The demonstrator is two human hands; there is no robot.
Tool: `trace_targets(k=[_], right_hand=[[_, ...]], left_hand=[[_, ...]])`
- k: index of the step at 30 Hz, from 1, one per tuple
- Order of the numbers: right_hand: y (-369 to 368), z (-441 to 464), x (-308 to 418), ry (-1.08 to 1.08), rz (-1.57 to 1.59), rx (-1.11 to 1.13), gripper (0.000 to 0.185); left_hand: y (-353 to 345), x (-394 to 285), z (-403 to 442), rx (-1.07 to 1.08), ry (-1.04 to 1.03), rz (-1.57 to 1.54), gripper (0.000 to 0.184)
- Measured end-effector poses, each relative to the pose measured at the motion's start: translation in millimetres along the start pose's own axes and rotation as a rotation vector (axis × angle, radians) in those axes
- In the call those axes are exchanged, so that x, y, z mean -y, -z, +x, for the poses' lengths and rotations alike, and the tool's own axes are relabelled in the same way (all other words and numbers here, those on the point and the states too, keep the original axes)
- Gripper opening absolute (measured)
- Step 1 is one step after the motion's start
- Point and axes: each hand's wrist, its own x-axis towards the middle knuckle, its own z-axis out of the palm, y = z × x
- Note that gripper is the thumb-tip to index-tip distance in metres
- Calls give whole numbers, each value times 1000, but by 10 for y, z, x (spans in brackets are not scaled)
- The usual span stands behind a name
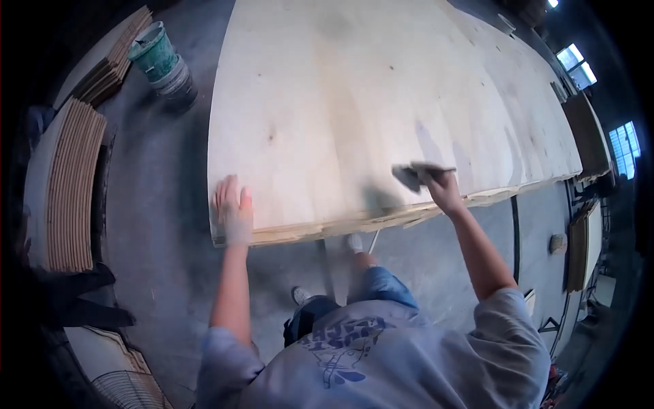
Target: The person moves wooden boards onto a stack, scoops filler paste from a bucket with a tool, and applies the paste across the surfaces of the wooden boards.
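A large pale wooden sheet (306,102) lies on top of a stack in front of me, with uneven layered edges along the near side. My left hand (234,204) rests flat at its near left corner, fingers spread and pointing away from me. In my right hand (439,184) is a dark flat scraper (407,177), its blade to the left, held over the near part of the sheet and slightly blurred. Dark knots and greyish patches mark the wood.
A green bucket (153,54) stands on another bucket (176,82) at the upper left. Stacked sheets (71,184) line the left side, and another stack (580,249) stands at the right. A person's dark-clothed legs (88,300) show at the lower left.
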Motion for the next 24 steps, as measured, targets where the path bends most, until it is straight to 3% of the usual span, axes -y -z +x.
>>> trace_targets(k=[5,7,9,11,13,14,17,22,24], right_hand=[[-770,1946,708,280,335,-236,27],[-1054,2873,765,155,582,-274,26],[-1327,4001,193,-239,964,-120,27],[-1568,4908,-592,-243,-116,-209,29],[-1571,5249,-332,-95,-442,-107,29],[-1586,5224,-50,63,-739,-12,37],[-1651,4811,421,226,-867,190,44],[-1437,3054,120,377,-829,214,19],[-1415,1962,284,366,-756,202,22]], left_hand=[[-487,53,698,-14,36,559,50],[-509,-29,808,67,86,529,53],[-469,-27,836,116,116,477,55],[-455,-59,875,152,141,469,58],[-482,-34,910,176,175,438,58],[-483,-2,905,188,164,465,58],[-418,-36,945,223,202,432,59],[-449,-35,855,139,170,434,58],[-423,-52,820,62,113,409,54]])
